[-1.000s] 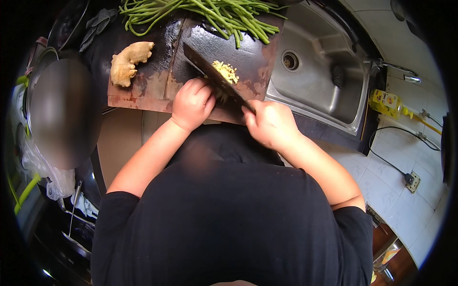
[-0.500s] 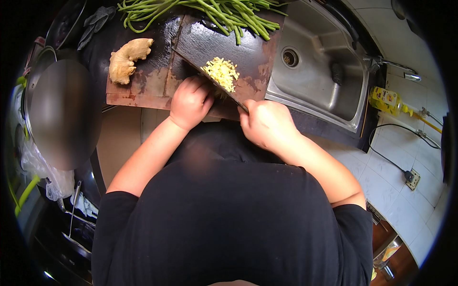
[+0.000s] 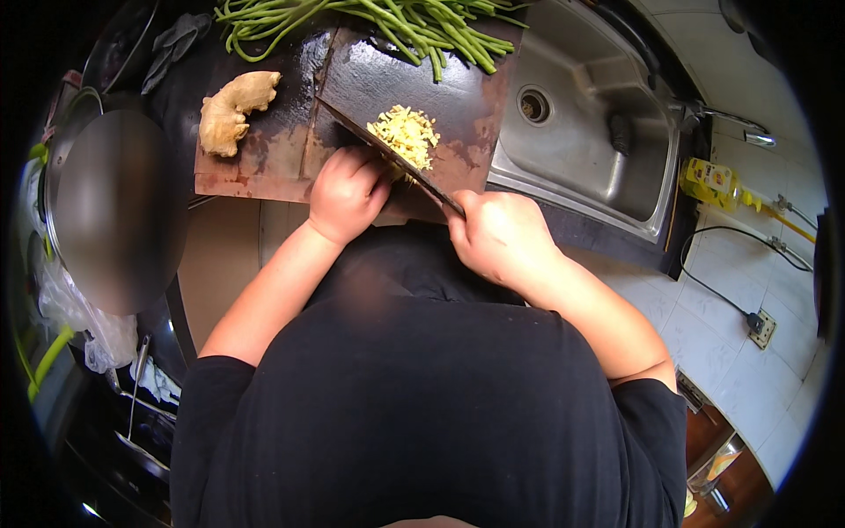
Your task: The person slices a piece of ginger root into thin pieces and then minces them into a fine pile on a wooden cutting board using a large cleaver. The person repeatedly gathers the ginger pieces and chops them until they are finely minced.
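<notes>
"What was the biggest thing there?"

"The wet, dark-stained brown tabletop (image 3: 264, 167), spread beneath the left hand (image 3: 349, 195) and reaching over toward the right hand (image 3: 503, 233). Next came the rectangular stainless-steel sink (image 3: 563, 150), to the right of the right hand and farther from the body."

"And after that?"

"A loose pile of long, thin green beans (image 3: 387, 16), well beyond both hands, along the far side of the tabletop."

"Where was the knife?"

"The long, dark metal knife (image 3: 394, 156) slanted from the right hand, away and leftward, past the fingertips of the left. Its blade showed nearly edge-on."

"How were the hands themselves?"

"Apart from each other. The right was clamped on the knife, with the handle mostly hidden in its grip. The left had its fingers curled just beside the near face of the blade. I couldn't tell whether they touched it, or what they held, because the knuckles hid whatever was underneath."

"Anything smaller?"

"A knobbly, curved tan ginger root (image 3: 231, 110), lying to the left of the left hand and a little farther off. Smallest was the heap of pale-yellow chopped bits (image 3: 407, 136), just beyond both hands, close along the far side of the blade."
</notes>
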